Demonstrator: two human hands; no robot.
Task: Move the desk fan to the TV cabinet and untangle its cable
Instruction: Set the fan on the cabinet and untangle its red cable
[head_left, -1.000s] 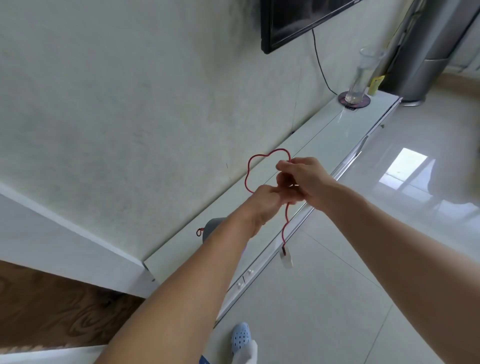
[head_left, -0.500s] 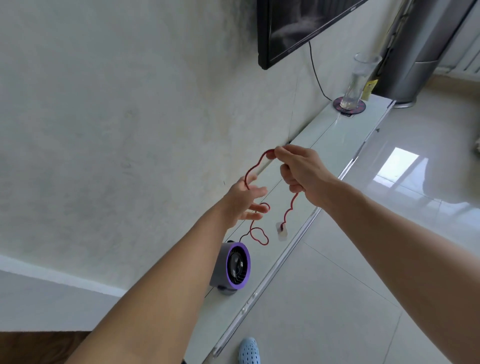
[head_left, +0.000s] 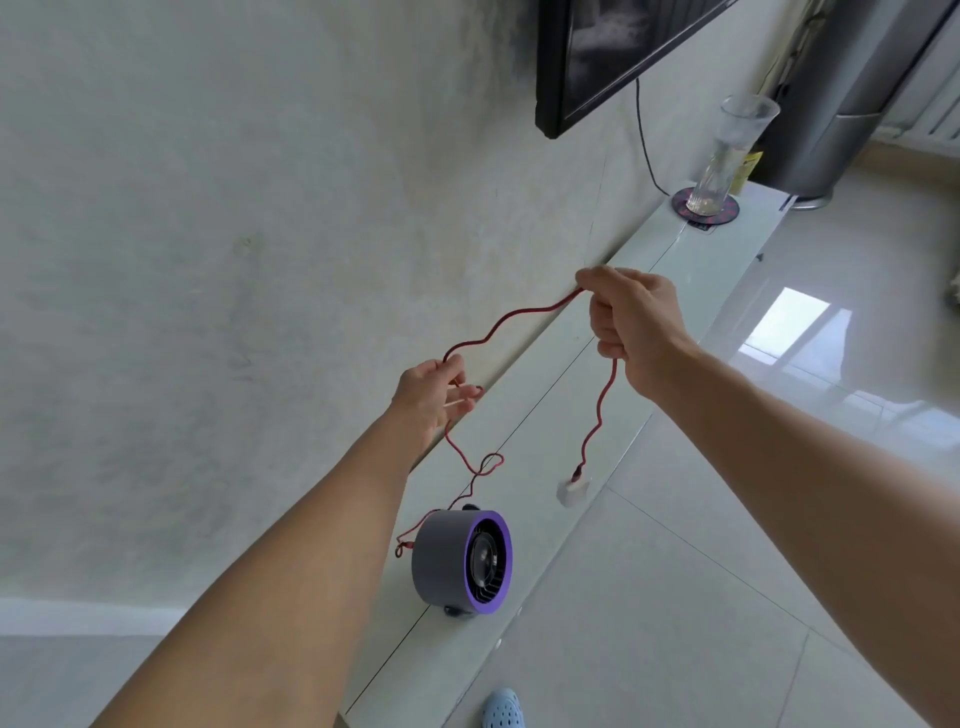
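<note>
You are holding both arms out in front of you, over the long white TV cabinet (head_left: 691, 265). Your right hand (head_left: 634, 325) is reaching higher and farther away. It is pinching the red cable (head_left: 514, 314) between the thumb and first finger, and the other fingers are curling in. Your left hand (head_left: 434, 397) is lower and closer to the wall (head_left: 208, 260), and its fingers are curling round the same cable. The cable is running in a wavy line from one hand to the other. Below your right hand one end is hanging down in the air, with a small white plug (head_left: 571, 491) dangling at the tip. Below your left hand the cable is dropping down, making a little loop, and going round to the back of the desk fan (head_left: 462, 561). The desk fan is standing on the TV cabinet, close to the front edge. It is grey with a purple ring, and its face is pointing out toward the floor (head_left: 675, 597). At the far end of the cabinet a tall clear glass (head_left: 727, 161) is standing on a dark round mat (head_left: 680, 208). A black TV (head_left: 597, 52) is hanging on the wall above, and a thin black wire (head_left: 644, 145) is hanging down from it. A tall grey machine (head_left: 841, 104) is standing past the cabinet's end. A blue shoe (head_left: 501, 709) is peeking in at the bottom.
</note>
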